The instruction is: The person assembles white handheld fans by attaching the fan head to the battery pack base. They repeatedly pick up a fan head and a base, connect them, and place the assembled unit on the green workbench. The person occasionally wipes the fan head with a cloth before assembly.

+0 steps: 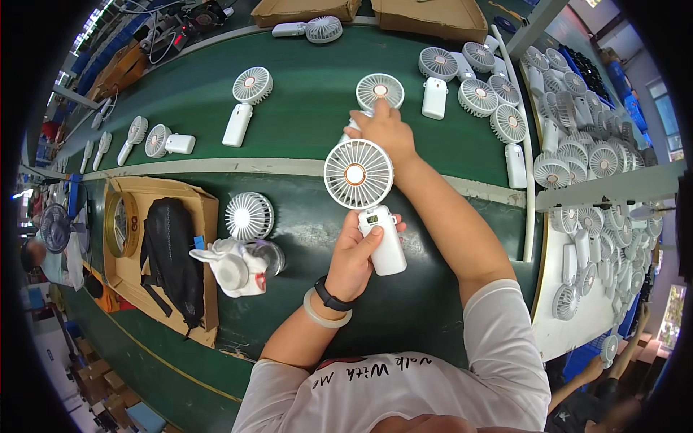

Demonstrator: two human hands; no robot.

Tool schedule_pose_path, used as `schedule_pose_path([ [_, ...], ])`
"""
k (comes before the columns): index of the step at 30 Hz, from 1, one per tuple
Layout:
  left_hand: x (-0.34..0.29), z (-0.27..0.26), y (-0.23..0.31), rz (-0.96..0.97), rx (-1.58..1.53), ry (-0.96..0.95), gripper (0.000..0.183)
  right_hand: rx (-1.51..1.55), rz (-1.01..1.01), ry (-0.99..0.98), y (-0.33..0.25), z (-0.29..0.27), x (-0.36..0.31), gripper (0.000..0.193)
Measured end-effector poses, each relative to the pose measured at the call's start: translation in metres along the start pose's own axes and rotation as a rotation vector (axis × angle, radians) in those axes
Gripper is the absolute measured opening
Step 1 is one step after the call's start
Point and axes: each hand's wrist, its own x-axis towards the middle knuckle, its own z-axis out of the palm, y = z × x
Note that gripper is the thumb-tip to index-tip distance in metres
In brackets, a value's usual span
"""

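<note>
Ok, I'm gripping the near fan (368, 209) by its handle, left hand (355, 258) wrapped, axis upright; right hand (386, 130) is pinching the far fan (380, 91) just beyond it.

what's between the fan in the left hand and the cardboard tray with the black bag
In the head view, a loose fan head and a white cloth bundle lie on the green belt between the held fan and the cardboard tray.
</note>
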Motion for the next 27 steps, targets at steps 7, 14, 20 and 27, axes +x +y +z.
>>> schedule_pose_path([
  [7,0.024,-0.015,-0.015,0.057,0.068,0.002,0.033,-0.097,0.222,0.144,0.055,-0.008,-0.014,0.049],
  [14,0.027,-0.02,-0.02,0.046,0.009,0.012,0.029,2.323,0.41,-0.435,0.057,-0.057,-0.115,0.043],
  [20,0.027,-0.024,-0.023,0.056,0.024,-0.031,0.034,2.526,0.366,-0.333,0.036,-0.053,-0.149,0.05],
  [27,0.028,-0.026,-0.025,0.07,0.041,-0.016,0.027,2.448,0.321,-0.309,0.043,-0.045,-0.147,0.055],
])
